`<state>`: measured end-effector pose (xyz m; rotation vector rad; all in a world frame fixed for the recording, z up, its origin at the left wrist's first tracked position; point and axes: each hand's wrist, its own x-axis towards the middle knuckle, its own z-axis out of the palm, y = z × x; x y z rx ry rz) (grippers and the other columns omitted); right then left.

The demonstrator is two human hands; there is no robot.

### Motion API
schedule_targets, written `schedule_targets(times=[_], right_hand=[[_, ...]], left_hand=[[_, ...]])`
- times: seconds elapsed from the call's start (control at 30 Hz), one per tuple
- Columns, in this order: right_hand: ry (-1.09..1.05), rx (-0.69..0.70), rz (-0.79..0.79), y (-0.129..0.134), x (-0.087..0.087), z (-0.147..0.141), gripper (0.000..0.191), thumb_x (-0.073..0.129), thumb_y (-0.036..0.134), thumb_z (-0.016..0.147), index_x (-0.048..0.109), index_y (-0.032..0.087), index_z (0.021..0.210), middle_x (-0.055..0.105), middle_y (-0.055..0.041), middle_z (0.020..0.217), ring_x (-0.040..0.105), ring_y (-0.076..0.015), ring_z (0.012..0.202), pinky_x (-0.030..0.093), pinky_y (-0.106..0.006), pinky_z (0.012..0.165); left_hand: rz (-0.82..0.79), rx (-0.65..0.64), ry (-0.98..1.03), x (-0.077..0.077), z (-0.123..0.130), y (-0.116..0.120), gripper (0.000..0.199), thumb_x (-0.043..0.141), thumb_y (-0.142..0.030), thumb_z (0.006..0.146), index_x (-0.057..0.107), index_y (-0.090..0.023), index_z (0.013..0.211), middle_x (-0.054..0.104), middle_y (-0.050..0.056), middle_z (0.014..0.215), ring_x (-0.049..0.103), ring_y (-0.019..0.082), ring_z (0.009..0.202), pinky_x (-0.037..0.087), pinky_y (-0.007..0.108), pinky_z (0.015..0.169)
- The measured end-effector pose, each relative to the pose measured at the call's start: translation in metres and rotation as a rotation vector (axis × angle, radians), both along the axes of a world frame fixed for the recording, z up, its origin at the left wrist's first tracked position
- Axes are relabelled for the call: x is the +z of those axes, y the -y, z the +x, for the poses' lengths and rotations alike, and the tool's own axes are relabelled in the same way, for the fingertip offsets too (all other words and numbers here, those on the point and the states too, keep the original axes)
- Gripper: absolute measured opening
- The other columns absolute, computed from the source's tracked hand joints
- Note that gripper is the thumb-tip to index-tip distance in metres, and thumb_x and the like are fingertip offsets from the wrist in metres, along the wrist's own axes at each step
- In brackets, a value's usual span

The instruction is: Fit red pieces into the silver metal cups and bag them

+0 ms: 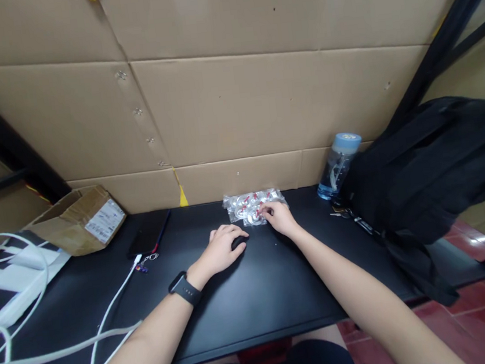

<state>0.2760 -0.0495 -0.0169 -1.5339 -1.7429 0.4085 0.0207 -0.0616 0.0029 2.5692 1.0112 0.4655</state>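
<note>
My left hand, below a dark wristwatch, is curled over a small black rounded object on the black table. The fingers cover most of that object, and I cannot tell its kind. At the back of the table, against the cardboard, lie several clear plastic packets with silvery round pieces and red marks inside. My right hand reaches the near right side of this pile, thumb and fingers pinched at the edge of one packet. The fingertips partly hide what they grip.
A cardboard box, a phone and white cables occupy the left side. On the right stand a blue-lidded water bottle and a black backpack, with keys beside them. A cardboard wall closes off the back.
</note>
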Motion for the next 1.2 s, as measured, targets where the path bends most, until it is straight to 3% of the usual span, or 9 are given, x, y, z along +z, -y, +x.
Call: schedule_targets(times=[0.1, 0.2, 0.37, 0.6, 0.73, 0.87, 1.07, 1.2], right_hand=[[0.156, -0.008, 0.067, -0.007, -0.001, -0.002, 0.022, 0.06, 0.014, 0.091, 0.079, 0.023, 0.097, 0.071, -0.0063, 0.105, 0.061, -0.0227, 0.103, 0.043, -0.038, 0.099], [0.308, -0.002, 0.088, -0.002, 0.0, -0.008, 0.024, 0.061, 0.019, 0.092, 0.079, 0.027, 0.107, 0.065, -0.0084, 0.117, 0.054, -0.0264, 0.115, 0.04, -0.043, 0.103], [0.322, 0.024, 0.069, 0.011, -0.005, -0.016, 0.023, 0.063, 0.019, 0.088, 0.077, 0.024, 0.105, 0.064, -0.0096, 0.122, 0.055, -0.0277, 0.12, 0.037, -0.043, 0.108], [0.297, -0.051, 0.106, 0.02, -0.004, -0.016, 0.025, 0.06, 0.02, 0.087, 0.076, 0.024, 0.106, 0.066, -0.008, 0.121, 0.058, -0.0259, 0.119, 0.038, -0.038, 0.105], [0.41, -0.262, 0.154, 0.036, 0.003, -0.007, 0.03, 0.056, 0.014, 0.087, 0.072, 0.022, 0.11, 0.068, -0.0111, 0.121, 0.059, -0.0285, 0.117, 0.038, -0.039, 0.098], [0.454, -0.495, 0.146, 0.062, 0.005, 0.007, 0.029, 0.051, 0.013, 0.088, 0.071, 0.02, 0.108, 0.067, -0.0125, 0.117, 0.06, -0.0288, 0.111, 0.038, -0.038, 0.091], [0.476, -0.519, 0.057, 0.122, 0.005, 0.015, 0.028, 0.05, 0.016, 0.091, 0.07, 0.019, 0.11, 0.066, -0.0123, 0.121, 0.061, -0.0258, 0.114, 0.037, -0.037, 0.095], [0.411, -0.509, -0.095, 0.162, -0.001, 0.012, 0.039, 0.048, 0.027, 0.095, 0.064, 0.019, 0.13, 0.061, -0.0142, 0.138, 0.059, -0.0263, 0.124, 0.039, -0.04, 0.101]], left_hand=[[0.023, -0.032, -0.019, -0.003, 0.0, -0.001, 0.033, 0.053, -0.039, 0.099, 0.066, -0.029, 0.128, 0.062, 0.007, 0.138, 0.052, 0.029, 0.13, 0.037, 0.048, 0.107], [0.029, -0.026, -0.044, -0.004, -0.003, -0.002, 0.043, 0.048, -0.047, 0.101, 0.06, -0.03, 0.14, 0.055, 0.009, 0.149, 0.045, 0.031, 0.138, 0.034, 0.054, 0.112], [-0.077, -0.01, -0.071, -0.008, -0.017, -0.014, 0.047, 0.038, -0.056, 0.103, 0.06, -0.038, 0.14, 0.053, 0.006, 0.153, 0.045, 0.031, 0.141, 0.031, 0.058, 0.116], [0.055, 0.162, -0.001, -0.018, -0.035, -0.03, 0.041, 0.044, -0.047, 0.1, 0.069, -0.031, 0.129, 0.058, 0.008, 0.147, 0.053, 0.027, 0.137, 0.038, 0.047, 0.115], [0.154, 0.39, -0.005, -0.017, -0.042, -0.014, 0.041, 0.04, -0.041, 0.101, 0.067, -0.032, 0.131, 0.05, 0.006, 0.155, 0.041, 0.028, 0.147, 0.031, 0.054, 0.118], [0.204, 0.529, -0.04, -0.015, -0.056, 0.014, 0.043, 0.037, -0.039, 0.102, 0.063, -0.028, 0.135, 0.046, 0.008, 0.158, 0.038, 0.027, 0.149, 0.031, 0.052, 0.118], [0.146, 0.517, -0.129, -0.013, -0.088, 0.063, 0.053, 0.027, -0.047, 0.104, 0.059, -0.029, 0.142, 0.046, 0.006, 0.159, 0.034, 0.026, 0.152, 0.028, 0.05, 0.12], [0.051, 0.567, -0.156, -0.011, -0.1, 0.086, 0.062, 0.017, -0.052, 0.104, 0.053, -0.028, 0.15, 0.042, 0.005, 0.162, 0.031, 0.028, 0.154, 0.026, 0.049, 0.122]])
